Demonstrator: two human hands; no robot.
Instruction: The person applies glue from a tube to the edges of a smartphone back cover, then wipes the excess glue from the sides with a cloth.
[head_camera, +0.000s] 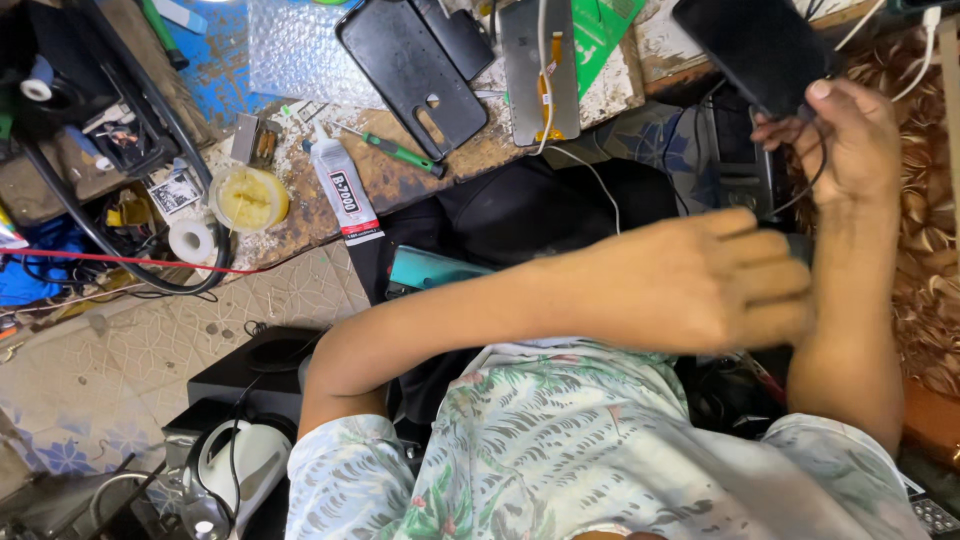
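While the right hand (840, 140) closes its fingers (815, 92) on a flat black smartphone (755, 45) beyond the worn wooden worktop (400, 180), the left hand (700, 280) reaches across below the phone, fingers open and empty.

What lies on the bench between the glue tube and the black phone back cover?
In the head view, a green-handled screwdriver lies on the worn wood between the glue tube and the black phone back cover, nothing else.
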